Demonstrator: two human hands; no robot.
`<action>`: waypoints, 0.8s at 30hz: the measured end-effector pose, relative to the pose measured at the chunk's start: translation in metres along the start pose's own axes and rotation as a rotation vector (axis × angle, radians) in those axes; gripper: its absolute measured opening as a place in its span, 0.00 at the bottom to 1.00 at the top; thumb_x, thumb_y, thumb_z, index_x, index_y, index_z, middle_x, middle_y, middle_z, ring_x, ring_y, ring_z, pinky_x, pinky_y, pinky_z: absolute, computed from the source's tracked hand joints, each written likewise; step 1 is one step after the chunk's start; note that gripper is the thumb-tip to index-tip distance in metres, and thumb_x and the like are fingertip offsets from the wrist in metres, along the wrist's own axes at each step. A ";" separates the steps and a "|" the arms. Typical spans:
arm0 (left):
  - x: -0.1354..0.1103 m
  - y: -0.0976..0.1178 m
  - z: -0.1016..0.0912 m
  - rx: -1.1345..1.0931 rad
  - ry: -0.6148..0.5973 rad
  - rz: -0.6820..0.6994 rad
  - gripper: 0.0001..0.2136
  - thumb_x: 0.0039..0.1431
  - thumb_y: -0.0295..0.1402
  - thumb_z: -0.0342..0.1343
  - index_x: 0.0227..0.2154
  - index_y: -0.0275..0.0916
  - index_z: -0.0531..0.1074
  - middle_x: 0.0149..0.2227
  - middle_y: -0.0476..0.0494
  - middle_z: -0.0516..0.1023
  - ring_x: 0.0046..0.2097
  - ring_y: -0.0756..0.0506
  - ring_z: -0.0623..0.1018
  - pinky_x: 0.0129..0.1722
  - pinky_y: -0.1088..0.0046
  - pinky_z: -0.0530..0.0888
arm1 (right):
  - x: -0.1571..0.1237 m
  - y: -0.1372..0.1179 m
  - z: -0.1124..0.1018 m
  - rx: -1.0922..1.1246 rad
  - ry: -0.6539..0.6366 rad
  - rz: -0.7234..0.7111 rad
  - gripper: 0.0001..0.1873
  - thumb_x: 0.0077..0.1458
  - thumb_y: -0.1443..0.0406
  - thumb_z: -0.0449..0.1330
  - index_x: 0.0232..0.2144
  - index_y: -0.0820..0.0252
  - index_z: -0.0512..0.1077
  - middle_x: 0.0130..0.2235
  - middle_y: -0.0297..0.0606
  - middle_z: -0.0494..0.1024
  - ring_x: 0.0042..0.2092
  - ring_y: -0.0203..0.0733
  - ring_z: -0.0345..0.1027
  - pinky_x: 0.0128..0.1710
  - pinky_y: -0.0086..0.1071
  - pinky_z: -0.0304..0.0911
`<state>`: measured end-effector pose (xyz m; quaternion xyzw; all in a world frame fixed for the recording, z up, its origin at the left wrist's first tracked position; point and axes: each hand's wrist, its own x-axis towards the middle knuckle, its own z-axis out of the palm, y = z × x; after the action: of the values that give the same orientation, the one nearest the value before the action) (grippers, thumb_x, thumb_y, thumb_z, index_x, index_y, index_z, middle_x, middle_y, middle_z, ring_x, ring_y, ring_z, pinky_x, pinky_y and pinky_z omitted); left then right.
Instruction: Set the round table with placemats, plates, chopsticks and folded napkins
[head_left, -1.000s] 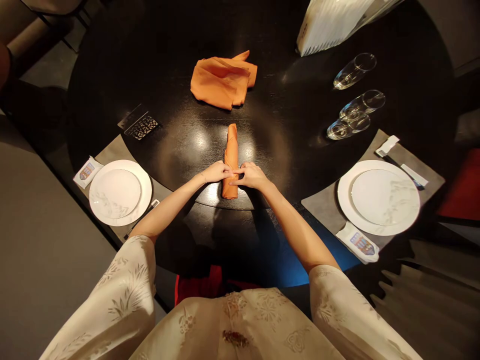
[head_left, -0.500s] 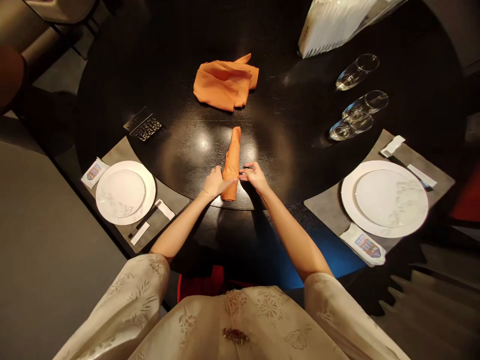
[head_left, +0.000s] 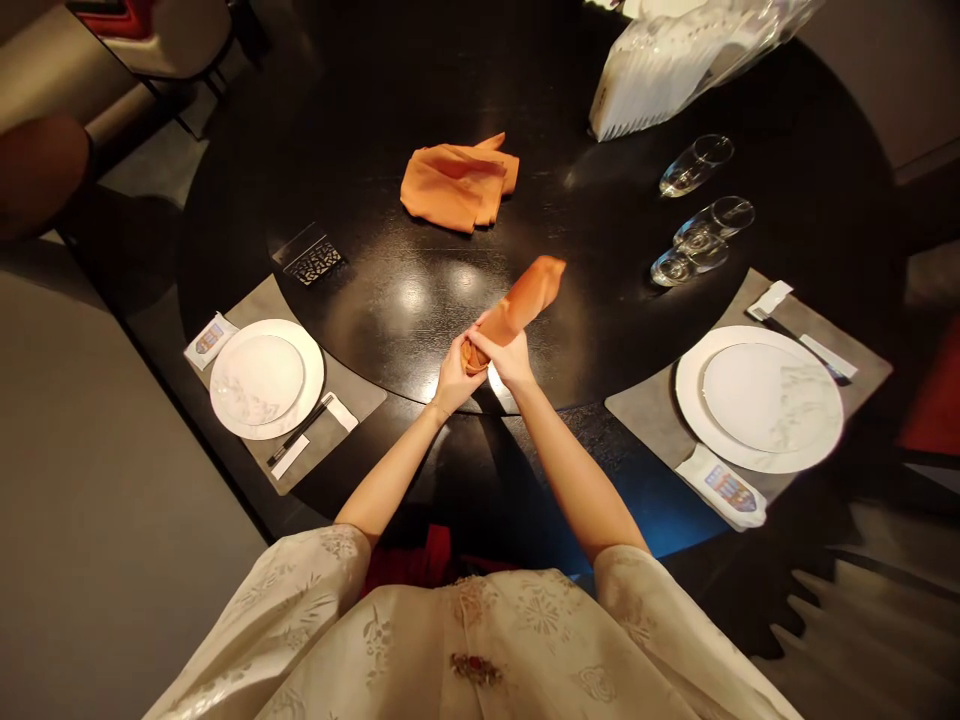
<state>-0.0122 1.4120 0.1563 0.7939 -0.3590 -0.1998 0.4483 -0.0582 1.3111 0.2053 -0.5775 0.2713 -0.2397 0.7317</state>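
In the middle of the frame, the left hand point(head_left: 451, 378) and the right hand point(head_left: 514, 360) hold together a rolled orange cloth napkin point(head_left: 526, 296). The fingers of both hands are curled around its lower end, and the right thumb lies along the roll. The roll is tilted, its far end pointing to the upper right; whether it touches the dark round table point(head_left: 367, 235), I cannot tell.

At the upper centre of the frame, a second orange napkin point(head_left: 456, 188) lies loosely folded, well apart from the hands. To the left of the centre there is a small black openwork stand point(head_left: 313, 260).

At the left of the frame, a small white plate point(head_left: 259, 378) sits on a larger plate point(head_left: 316, 378), upon a grey placemat point(head_left: 358, 395), with black chopsticks point(head_left: 301, 430) beside them. At the right, a similar pair of plates point(head_left: 772, 397) rests on another placemat point(head_left: 641, 400), with a white printed packet point(head_left: 726, 488) at its lower edge. At the upper right, three clear glasses point(head_left: 694, 168) stand near a plastic-wrapped white stack point(head_left: 645, 80).
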 end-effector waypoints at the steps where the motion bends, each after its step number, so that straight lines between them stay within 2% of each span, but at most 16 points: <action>1: 0.000 -0.003 0.006 -0.022 0.013 -0.030 0.37 0.48 0.27 0.58 0.60 0.39 0.47 0.57 0.36 0.64 0.56 0.43 0.68 0.54 0.65 0.68 | -0.005 -0.002 0.003 -0.072 -0.004 -0.019 0.23 0.38 0.53 0.65 0.34 0.60 0.68 0.37 0.39 0.74 0.40 0.40 0.69 0.46 0.35 0.65; 4: 0.002 -0.010 0.023 -0.054 0.047 -0.114 0.31 0.50 0.27 0.56 0.57 0.35 0.52 0.55 0.34 0.66 0.55 0.41 0.69 0.53 0.62 0.68 | -0.015 0.003 0.006 -0.249 -0.034 -0.038 0.22 0.38 0.54 0.65 0.34 0.61 0.70 0.35 0.38 0.75 0.39 0.41 0.69 0.44 0.36 0.65; 7: 0.003 -0.010 0.026 -0.057 -0.001 -0.107 0.24 0.50 0.26 0.55 0.52 0.33 0.59 0.52 0.33 0.69 0.53 0.41 0.70 0.51 0.59 0.69 | -0.017 0.009 0.000 -0.287 -0.019 -0.048 0.21 0.39 0.55 0.64 0.34 0.61 0.70 0.35 0.37 0.75 0.39 0.41 0.68 0.43 0.35 0.64; 11: 0.003 -0.003 0.005 -0.129 -0.098 -0.020 0.22 0.49 0.25 0.54 0.50 0.36 0.62 0.50 0.37 0.70 0.51 0.45 0.71 0.49 0.66 0.70 | -0.015 0.005 -0.013 -0.204 0.029 -0.014 0.23 0.39 0.54 0.63 0.35 0.63 0.69 0.36 0.40 0.75 0.39 0.39 0.68 0.43 0.34 0.64; 13: 0.007 0.000 -0.007 -0.184 -0.097 -0.083 0.16 0.51 0.25 0.52 0.44 0.36 0.65 0.46 0.40 0.72 0.45 0.48 0.74 0.44 0.70 0.72 | -0.015 0.000 -0.018 -0.173 0.030 0.000 0.22 0.38 0.54 0.64 0.33 0.62 0.68 0.36 0.40 0.74 0.38 0.39 0.67 0.43 0.34 0.65; 15: 0.013 0.004 -0.016 -0.218 -0.127 -0.183 0.08 0.50 0.26 0.53 0.36 0.36 0.66 0.36 0.46 0.74 0.36 0.52 0.75 0.38 0.74 0.73 | -0.015 -0.004 -0.020 -0.160 0.034 0.000 0.21 0.37 0.54 0.64 0.31 0.62 0.67 0.35 0.40 0.74 0.37 0.38 0.67 0.43 0.34 0.65; 19: 0.028 0.015 -0.024 -0.259 -0.340 -0.316 0.06 0.49 0.28 0.56 0.26 0.37 0.63 0.21 0.54 0.70 0.24 0.54 0.72 0.29 0.77 0.71 | -0.015 -0.005 -0.021 -0.165 0.039 0.017 0.20 0.36 0.53 0.64 0.28 0.60 0.65 0.32 0.38 0.72 0.34 0.37 0.65 0.40 0.34 0.65; 21: 0.035 0.021 -0.025 -0.189 -0.398 -0.331 0.05 0.49 0.26 0.54 0.23 0.37 0.63 0.18 0.53 0.69 0.22 0.54 0.71 0.28 0.77 0.70 | -0.014 -0.005 -0.022 -0.172 0.042 0.030 0.20 0.36 0.53 0.64 0.27 0.60 0.65 0.31 0.37 0.71 0.33 0.37 0.64 0.38 0.34 0.65; 24: 0.043 0.029 -0.024 0.030 -0.377 -0.308 0.08 0.50 0.28 0.52 0.18 0.37 0.63 0.15 0.52 0.69 0.22 0.52 0.72 0.30 0.75 0.70 | -0.014 -0.004 -0.024 -0.174 0.049 0.017 0.19 0.36 0.53 0.63 0.26 0.59 0.64 0.30 0.36 0.70 0.33 0.37 0.63 0.38 0.34 0.64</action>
<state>0.0204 1.3833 0.1931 0.7946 -0.3140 -0.4050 0.3256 -0.0851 1.3022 0.2067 -0.6305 0.3136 -0.2232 0.6740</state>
